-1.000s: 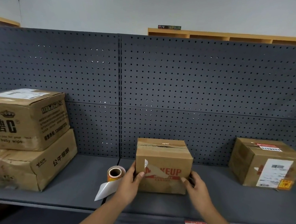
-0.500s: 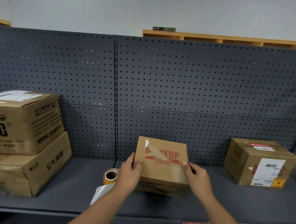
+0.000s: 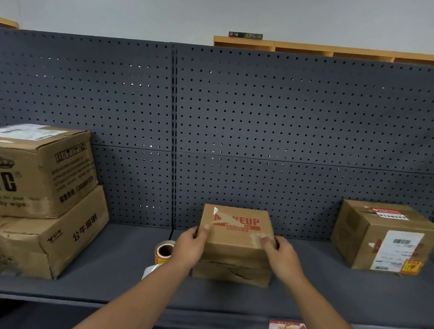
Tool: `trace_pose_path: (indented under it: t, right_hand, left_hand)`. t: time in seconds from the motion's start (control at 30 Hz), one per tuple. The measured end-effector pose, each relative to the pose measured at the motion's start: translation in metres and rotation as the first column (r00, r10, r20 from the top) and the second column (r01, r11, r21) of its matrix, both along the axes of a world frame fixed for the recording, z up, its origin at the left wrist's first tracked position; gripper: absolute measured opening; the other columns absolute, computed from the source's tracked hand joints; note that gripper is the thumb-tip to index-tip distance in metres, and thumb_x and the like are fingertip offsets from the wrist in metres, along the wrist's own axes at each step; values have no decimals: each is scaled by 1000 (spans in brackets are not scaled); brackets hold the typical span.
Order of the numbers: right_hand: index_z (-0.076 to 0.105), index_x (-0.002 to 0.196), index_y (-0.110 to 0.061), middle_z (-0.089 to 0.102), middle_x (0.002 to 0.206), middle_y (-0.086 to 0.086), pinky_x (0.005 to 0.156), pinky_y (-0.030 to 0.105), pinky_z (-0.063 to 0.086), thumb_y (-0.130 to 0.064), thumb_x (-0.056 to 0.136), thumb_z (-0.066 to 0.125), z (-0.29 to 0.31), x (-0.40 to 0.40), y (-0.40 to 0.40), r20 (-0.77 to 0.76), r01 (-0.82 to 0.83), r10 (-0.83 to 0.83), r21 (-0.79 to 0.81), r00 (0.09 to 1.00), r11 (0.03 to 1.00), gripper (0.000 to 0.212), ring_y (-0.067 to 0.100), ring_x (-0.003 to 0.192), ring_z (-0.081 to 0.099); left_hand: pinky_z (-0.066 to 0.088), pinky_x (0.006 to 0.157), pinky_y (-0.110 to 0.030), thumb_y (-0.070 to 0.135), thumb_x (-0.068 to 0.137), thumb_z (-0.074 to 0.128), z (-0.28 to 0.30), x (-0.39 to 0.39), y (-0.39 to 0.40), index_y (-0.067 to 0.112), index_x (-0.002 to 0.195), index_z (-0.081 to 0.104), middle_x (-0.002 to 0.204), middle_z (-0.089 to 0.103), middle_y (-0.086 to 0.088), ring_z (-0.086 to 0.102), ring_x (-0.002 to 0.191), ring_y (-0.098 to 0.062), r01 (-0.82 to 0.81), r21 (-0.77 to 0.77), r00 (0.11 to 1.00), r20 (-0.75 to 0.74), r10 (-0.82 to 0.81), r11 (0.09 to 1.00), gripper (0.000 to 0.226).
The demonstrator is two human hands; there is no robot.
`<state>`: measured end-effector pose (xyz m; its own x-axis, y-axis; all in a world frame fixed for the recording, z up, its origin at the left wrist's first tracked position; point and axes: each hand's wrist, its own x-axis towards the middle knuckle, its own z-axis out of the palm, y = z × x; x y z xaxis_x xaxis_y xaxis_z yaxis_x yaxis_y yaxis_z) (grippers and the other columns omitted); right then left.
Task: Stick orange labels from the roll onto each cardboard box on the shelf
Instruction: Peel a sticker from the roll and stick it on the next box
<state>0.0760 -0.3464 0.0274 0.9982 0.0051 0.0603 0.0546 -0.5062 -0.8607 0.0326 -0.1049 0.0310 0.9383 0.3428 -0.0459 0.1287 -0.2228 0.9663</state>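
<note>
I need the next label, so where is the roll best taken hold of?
Grip the roll around its round sides with the left hand, from above and the left. It lies on its side with the core facing forward; the box stands close on its right, and the loose white tail hangs in front.

Red "KEUP" printed on middle box, first letters covered. "碧C" and "baby wipe" on upper left box. "公牛照明" on lower left box. Barcode label on right box, unreadable.
</note>
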Motion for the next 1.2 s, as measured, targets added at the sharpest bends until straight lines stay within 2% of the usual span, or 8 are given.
trace_pose_path:
  t: [0.13,0.2,0.33,0.43,0.73,0.87,0.97,1.2]
  right_hand:
    - [52,141,-14,52,140,5,104,46,44,-51,103,47,-9,-17,6,235,145,-94,-210,967,967,52,27,126,50]
    - [54,139,-18,49,140,-2,108,46,36,-50,104,42,-11,-31,15,435,169,-31,-282,900,944,49,23,131,43]
    - [59,134,-23,52,135,-9,114,47,31,-42,94,45,-10,-47,42,517,66,180,-420,837,905,47,18,134,37]
    - [57,136,-26,50,136,-12,115,44,27,-44,93,42,-4,-57,68,498,-41,327,-501,804,865,49,16,136,35]
    - [60,129,-19,52,124,-9,104,22,40,-17,95,49,-20,-80,131,449,-342,614,-548,649,763,36,9,119,44]
    - [61,127,-20,55,118,-7,92,25,47,-14,99,50,-37,-85,149,319,-433,579,-424,750,796,30,8,107,55]
    - [63,131,-17,67,120,0,92,30,52,-16,100,53,-49,-81,159,259,-370,461,-332,849,867,32,16,109,64]
    - [69,129,-13,76,115,6,90,31,55,-18,102,56,-61,-76,165,191,-328,387,-278,902,903,30,20,105,71]
  left_hand:
    - [38,95,-31,43,110,35,-15,-21,10,25,118,61,112,59,7,55,118,-19,-100,128,984,163,78,987,33]
    - [42,99,-32,38,109,40,-31,-34,24,24,127,64,123,58,6,54,122,-20,-199,291,961,245,129,936,32]
    - [48,82,-32,19,97,63,-60,-54,55,27,118,66,118,58,10,56,100,-16,-262,740,941,339,-7,619,22]
    - [50,77,-33,16,88,73,-65,-64,65,28,111,65,113,58,7,56,95,-19,-235,805,953,300,-31,545,27]
    - [53,72,-34,25,82,82,-81,-76,85,22,110,68,107,61,4,57,95,-22,-133,816,986,168,-11,563,32]
    - [46,72,-29,20,92,68,-72,-82,81,28,104,59,98,66,9,60,93,-18,-125,741,988,151,19,660,17]
    - [48,66,-31,13,96,57,-75,-85,83,31,103,47,93,65,11,64,87,-15,-83,674,995,94,26,734,22]
    - [55,82,-34,21,98,54,-83,-82,88,29,114,60,105,63,8,59,96,-11,-38,703,994,102,-48,710,19]
